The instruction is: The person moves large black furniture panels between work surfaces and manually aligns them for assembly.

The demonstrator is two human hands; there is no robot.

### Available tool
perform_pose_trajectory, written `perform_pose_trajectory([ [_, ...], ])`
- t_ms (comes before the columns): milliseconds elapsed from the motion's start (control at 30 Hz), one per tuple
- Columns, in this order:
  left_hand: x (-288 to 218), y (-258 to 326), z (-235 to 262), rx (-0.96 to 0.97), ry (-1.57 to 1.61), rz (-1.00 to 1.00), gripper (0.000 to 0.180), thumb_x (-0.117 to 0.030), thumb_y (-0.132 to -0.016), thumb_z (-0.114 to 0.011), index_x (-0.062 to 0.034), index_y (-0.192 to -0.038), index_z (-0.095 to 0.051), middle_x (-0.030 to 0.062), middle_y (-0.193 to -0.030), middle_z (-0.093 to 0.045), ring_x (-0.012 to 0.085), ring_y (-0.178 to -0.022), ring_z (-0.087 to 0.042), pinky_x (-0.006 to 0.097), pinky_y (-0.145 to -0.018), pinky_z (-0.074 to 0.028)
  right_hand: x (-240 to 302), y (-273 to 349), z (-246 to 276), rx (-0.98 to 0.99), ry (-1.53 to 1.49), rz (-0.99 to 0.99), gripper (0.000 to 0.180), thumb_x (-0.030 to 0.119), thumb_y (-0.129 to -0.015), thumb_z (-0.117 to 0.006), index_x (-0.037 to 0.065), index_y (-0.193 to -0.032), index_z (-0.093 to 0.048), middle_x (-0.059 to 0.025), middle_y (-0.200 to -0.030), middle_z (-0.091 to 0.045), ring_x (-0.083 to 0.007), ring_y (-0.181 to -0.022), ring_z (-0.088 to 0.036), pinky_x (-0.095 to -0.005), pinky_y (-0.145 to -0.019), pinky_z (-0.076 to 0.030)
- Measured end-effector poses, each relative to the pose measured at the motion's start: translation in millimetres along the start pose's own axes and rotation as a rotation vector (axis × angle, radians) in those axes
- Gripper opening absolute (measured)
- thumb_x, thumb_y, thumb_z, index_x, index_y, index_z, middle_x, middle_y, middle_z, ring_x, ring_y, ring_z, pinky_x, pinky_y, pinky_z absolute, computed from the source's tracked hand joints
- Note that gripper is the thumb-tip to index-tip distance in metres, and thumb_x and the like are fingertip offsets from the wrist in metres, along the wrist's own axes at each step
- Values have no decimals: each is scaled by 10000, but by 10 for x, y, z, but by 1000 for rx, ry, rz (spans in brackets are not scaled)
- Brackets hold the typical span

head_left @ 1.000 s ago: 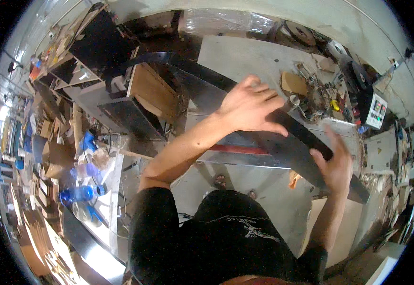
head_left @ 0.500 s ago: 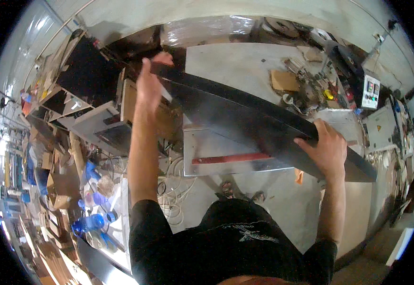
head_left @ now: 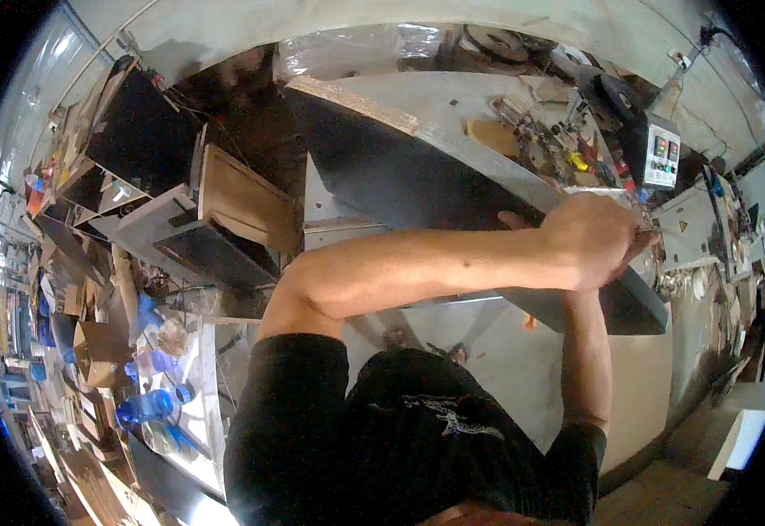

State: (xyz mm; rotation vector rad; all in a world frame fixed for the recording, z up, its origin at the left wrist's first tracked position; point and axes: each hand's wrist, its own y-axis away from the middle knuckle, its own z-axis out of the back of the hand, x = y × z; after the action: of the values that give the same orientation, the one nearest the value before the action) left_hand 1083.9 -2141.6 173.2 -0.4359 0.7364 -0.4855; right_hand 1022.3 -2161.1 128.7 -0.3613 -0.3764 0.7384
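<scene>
A long black panel (head_left: 382,167) slants across in front of me, from far left to near right. Its upper edge looks pale and speckled, like bare chipboard towards the far end. My left arm crosses my body, and my left hand (head_left: 588,237) is closed at the panel's right part; what lies inside its fingers is hidden. Behind it, my right hand (head_left: 514,220) grips the panel, mostly covered, with what seems to be its thumb showing against the black face.
Beyond the panel is a grey worktop with a heap of tools and metal parts (head_left: 544,140). A control box (head_left: 662,156) stands at right. Open wooden cabinets (head_left: 246,193) are at left, with a blue bottle (head_left: 145,406) on a white surface nearer me.
My left hand has swept from the panel's far left end to its right part, over my right hand. The panel's upper edge, black before, now appears pale. My view has shifted slightly.
</scene>
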Motion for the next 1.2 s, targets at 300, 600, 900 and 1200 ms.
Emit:
perform_pose_trajectory([
  [300, 96, 268, 76, 124, -273, -50, 418, -428, -913, -597, -49, -1079, -654, 154, -1193, -641, 333, -1164, -574, 659, -1048, -293, 51, -142, -92, -84, -481, 208, 667, 342, -782, -773, 102, -1353, -524, -78, -1358, -549, -224, -1262, -509, -385, -1072, -394],
  [600, 213, 337, 853, -142, -405, -208, 669, -611, -913, -495, -92, -1322, -597, 121, -1377, -571, 316, -1344, -468, 652, -1166, -96, -116, -429, -459, 215, -1715, -19, 491, 352, -941, -597, 71, -1336, -519, -110, -1317, -537, -236, -1343, -436, -432, -1174, -276],
  [900, 1926, 963, 1169, -368, -550, 381, 550, -361, -1046, -265, -98, -786, -672, 149, -831, -675, 404, -823, -600, 502, -803, -465, 245, -535, -323, 86, -1122, 12, 160, 145, -882, -678, 81, -776, -576, -47, -728, -592, -141, -644, -557, -282, -674, -464],
  [1200, 2102, 855, 1078, -465, -737, 470, 496, -338, -1012, -352, -65, -750, -673, 219, -852, -677, 432, -845, -632, 532, -816, -491, -1924, 1551, 1548, -309, -646, -449, 116, 188, -905, -632, 81, -908, -585, -51, -809, -584, -158, -658, -539, -299, -635, -460],
])
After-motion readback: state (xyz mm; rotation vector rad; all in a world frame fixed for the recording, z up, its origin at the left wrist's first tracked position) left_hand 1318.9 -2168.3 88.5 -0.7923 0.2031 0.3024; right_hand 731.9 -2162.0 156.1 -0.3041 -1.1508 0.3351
